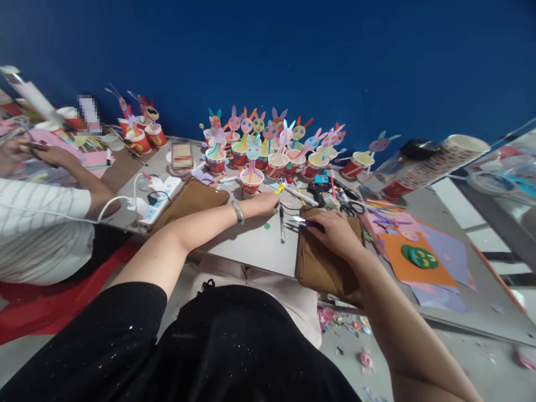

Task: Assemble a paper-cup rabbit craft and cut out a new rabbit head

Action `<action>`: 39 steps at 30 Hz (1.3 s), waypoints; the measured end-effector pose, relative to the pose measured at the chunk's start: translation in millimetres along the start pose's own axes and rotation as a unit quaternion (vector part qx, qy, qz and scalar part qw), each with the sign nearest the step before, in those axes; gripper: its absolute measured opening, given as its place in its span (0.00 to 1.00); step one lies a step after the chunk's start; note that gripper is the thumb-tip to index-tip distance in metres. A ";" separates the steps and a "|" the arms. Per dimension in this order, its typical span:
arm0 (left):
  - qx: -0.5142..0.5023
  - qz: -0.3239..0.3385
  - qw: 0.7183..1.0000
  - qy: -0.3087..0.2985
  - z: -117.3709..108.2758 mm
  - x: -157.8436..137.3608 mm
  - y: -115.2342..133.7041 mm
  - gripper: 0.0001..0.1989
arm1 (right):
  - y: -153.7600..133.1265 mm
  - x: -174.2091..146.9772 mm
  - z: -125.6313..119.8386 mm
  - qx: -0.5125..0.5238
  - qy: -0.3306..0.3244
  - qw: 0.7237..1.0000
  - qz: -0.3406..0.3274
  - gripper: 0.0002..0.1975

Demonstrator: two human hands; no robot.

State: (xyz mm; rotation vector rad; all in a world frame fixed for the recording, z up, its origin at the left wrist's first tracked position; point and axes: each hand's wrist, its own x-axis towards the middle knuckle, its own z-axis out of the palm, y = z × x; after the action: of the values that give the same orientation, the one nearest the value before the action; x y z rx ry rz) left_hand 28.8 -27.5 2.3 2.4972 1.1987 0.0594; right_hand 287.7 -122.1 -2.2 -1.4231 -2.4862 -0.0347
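My left hand (268,205), with a bangle at the wrist, is closed over the table behind a pen (282,224). A small yellow piece (279,189) shows right by its fingertips; I cannot tell whether they pinch it. Just beyond stands a red-and-white paper cup (251,183) with a blue rabbit-faced figure (253,149) upright in it. My right hand (335,231) is wrapped round a dark-handled tool with a pointed silver blade (296,219), which looks like scissors. That hand is above a brown pouch (312,259); the blade points left toward the pen.
Several cups with rabbit figures (286,134) line the back by the blue wall. A black glue gun (320,194) and other scissors (352,208) lie right of centre. A power strip (162,200) and a second brown pouch (188,204) are left, near a co-worker's arm (81,173). Orange paper (397,262) lies right.
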 end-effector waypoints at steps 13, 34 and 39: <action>-0.109 0.028 0.993 0.033 1.4 -8.8 -8.1 0.07 | 14.5 -5.9 -27.3 0.017 -0.027 0.999 -0.019 0.07; -0.670 0.112 0.726 -0.112 -24.6 -19.2 -19.1 0.28 | -16.7 151.4 20.8 -0.160 -0.119 0.978 -0.054 0.11; -0.723 0.118 0.679 -0.046 -17.2 -14.0 -18.1 0.24 | -11.5 113.4 10.6 0.048 0.225 0.969 0.092 0.09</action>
State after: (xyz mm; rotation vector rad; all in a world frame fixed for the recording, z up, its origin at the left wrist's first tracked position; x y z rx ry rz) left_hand 3.0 -22.6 13.7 1.1207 0.3466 0.6534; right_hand 221.4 -30.9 17.2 -1.4146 -1.9600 -0.1768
